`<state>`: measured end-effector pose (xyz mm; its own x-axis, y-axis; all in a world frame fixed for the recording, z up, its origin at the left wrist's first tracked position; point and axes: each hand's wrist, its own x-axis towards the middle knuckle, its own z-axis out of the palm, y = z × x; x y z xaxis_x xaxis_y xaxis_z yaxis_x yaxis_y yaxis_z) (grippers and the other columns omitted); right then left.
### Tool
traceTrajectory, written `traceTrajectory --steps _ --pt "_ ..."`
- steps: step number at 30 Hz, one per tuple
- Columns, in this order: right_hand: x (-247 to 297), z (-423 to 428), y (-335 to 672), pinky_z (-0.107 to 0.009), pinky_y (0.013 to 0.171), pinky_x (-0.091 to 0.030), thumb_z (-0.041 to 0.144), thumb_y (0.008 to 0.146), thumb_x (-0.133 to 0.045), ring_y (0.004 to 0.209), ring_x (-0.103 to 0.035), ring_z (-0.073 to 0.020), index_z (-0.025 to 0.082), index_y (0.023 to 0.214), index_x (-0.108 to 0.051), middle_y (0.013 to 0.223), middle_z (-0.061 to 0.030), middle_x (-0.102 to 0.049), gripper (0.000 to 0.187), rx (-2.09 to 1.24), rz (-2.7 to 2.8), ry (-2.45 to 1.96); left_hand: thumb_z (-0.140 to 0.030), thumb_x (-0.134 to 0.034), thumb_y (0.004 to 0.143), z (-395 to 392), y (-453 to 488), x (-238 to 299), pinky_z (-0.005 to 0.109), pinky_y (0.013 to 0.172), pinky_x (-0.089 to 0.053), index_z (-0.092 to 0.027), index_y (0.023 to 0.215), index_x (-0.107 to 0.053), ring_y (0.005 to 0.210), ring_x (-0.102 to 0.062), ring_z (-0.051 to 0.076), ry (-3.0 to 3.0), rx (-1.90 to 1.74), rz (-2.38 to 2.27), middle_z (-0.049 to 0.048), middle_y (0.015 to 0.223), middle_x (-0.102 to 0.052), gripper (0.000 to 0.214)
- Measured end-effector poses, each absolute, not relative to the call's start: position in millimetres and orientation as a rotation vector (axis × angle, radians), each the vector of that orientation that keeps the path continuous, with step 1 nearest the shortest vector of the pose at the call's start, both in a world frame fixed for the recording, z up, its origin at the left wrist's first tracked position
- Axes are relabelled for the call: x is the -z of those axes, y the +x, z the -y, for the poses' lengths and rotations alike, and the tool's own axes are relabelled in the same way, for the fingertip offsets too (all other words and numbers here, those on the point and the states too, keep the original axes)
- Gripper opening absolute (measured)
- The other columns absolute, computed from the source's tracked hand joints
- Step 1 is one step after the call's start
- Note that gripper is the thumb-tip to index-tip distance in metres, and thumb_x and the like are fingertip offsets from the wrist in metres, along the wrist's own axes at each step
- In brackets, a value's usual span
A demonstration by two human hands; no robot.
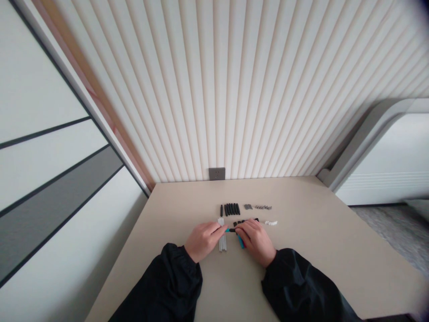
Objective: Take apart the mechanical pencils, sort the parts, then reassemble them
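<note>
My left hand (203,239) and my right hand (256,240) meet over a beige table (301,250), fingertips pinching a small teal-and-black pen part (230,230) between them. A teal pen barrel (240,242) lies under my right hand. Several thin white refills (222,241) lie side by side beneath my left fingers. Behind the hands sits a row of black pen caps (231,209), with black pieces (246,221) closer to my right hand. Both sleeves are black.
Small grey parts (248,206) and a line of springs (263,207) lie at the back right, white bits (271,222) to the right. A grey wall socket (216,173) sits in the ribbed wall behind the table. A white cabinet (385,156) stands right.
</note>
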<state>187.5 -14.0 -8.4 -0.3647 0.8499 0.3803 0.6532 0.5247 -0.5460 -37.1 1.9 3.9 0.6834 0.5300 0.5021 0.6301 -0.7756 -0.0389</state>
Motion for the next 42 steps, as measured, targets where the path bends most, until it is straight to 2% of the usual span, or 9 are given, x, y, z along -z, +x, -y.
traceTrajectory --steps 5,10,12,16,24,27,32,37,42 --pt "9 13 189 -0.033 0.077 -0.045 0.028 0.094 -0.053 0.084 -0.057 -0.0205 0.021 0.108 -0.06 0.088 -0.0043 -0.065 0.018 -0.429 2.069 -1.238 -0.017 -0.048 0.095 -1 -37 -5 0.026 0.065 -0.053 -0.018 0.109 -0.064 0.072 -0.064 0.015 -2.69 0.702 0.944 0.0034 0.082 -0.064 0.021" --pt "12 13 189 -0.032 0.075 -0.046 0.023 0.093 -0.052 0.081 -0.057 -0.0196 0.021 0.09 -0.062 0.085 -0.0035 -0.065 0.011 -0.436 2.115 -1.209 -0.018 -0.047 0.096 0 -37 -7 0.026 0.066 -0.053 -0.018 0.11 -0.064 0.073 -0.064 0.015 -2.7 0.707 0.962 0.0042 0.082 -0.065 0.022" --pt "13 13 189 -0.032 0.075 -0.046 0.023 0.089 -0.059 0.082 -0.057 -0.02 0.02 0.09 -0.061 0.086 -0.0038 -0.064 0.003 -0.433 2.081 -1.237 -0.018 -0.047 0.096 0 -36 -7 0.027 0.066 -0.053 -0.018 0.109 -0.064 0.072 -0.064 0.015 -2.709 0.691 0.99 0.0045 0.082 -0.064 0.021" --pt "10 14 188 -0.033 0.078 -0.048 0.026 0.088 -0.061 0.087 -0.059 -0.0206 0.022 0.099 -0.062 0.092 -0.0047 -0.065 0.012 -0.448 2.1 -1.195 -0.02 -0.046 0.096 1 -36 -7 0.027 0.066 -0.052 -0.018 0.109 -0.063 0.072 -0.063 0.015 -2.736 0.676 1.037 0.0049 0.082 -0.064 0.022" --pt "1 15 190 -0.034 0.08 -0.048 0.027 0.095 -0.048 0.087 -0.06 -0.0204 0.022 0.102 -0.063 0.091 -0.005 -0.067 0.018 -0.458 1.988 -1.2 -0.013 -0.04 0.095 -1 -41 -7 0.031 0.066 -0.049 -0.025 0.141 -0.039 0.074 -0.058 0.019 -2.767 0.501 1.17 0.004 0.084 -0.06 0.047" --pt "1 14 192 -0.034 0.08 -0.048 0.027 0.095 -0.049 0.087 -0.06 -0.0204 0.021 0.102 -0.064 0.091 -0.0051 -0.067 0.017 -0.448 1.937 -1.22 -0.008 -0.04 0.093 -3 -42 -8 0.033 0.071 -0.048 -0.029 0.136 -0.046 0.078 -0.057 0.02 -2.761 0.441 1.174 0.0047 0.087 -0.058 0.048" --pt "3 15 190 -0.034 0.08 -0.048 0.026 0.094 -0.05 0.088 -0.06 -0.0203 0.022 0.101 -0.064 0.091 -0.0046 -0.067 0.016 -0.475 1.958 -1.198 -0.006 -0.043 0.09 0 -38 -15 0.035 0.081 -0.045 -0.021 0.118 -0.057 0.091 -0.056 0.021 -2.805 0.482 1.185 0.0076 0.101 -0.059 0.036" --pt "7 16 186 -0.034 0.078 -0.048 0.026 0.094 -0.052 0.086 -0.059 -0.0205 0.022 0.102 -0.065 0.09 -0.0049 -0.067 0.016 -0.464 1.986 -1.15 -0.027 -0.051 0.093 3 -35 -17 0.033 0.075 -0.045 -0.021 0.102 -0.06 0.084 -0.057 0.02 -2.795 0.505 1.21 0.0056 0.093 -0.059 0.015" --pt "3 16 188 -0.034 0.078 -0.048 0.027 0.093 -0.052 0.085 -0.06 -0.0202 0.022 0.101 -0.065 0.088 -0.005 -0.067 0.016 -0.453 1.948 -1.167 -0.022 -0.045 0.096 -2 -37 -10 0.031 0.068 -0.044 -0.02 0.092 -0.059 0.074 -0.056 0.018 -2.675 0.53 1.316 0.0032 0.082 -0.058 0.015"
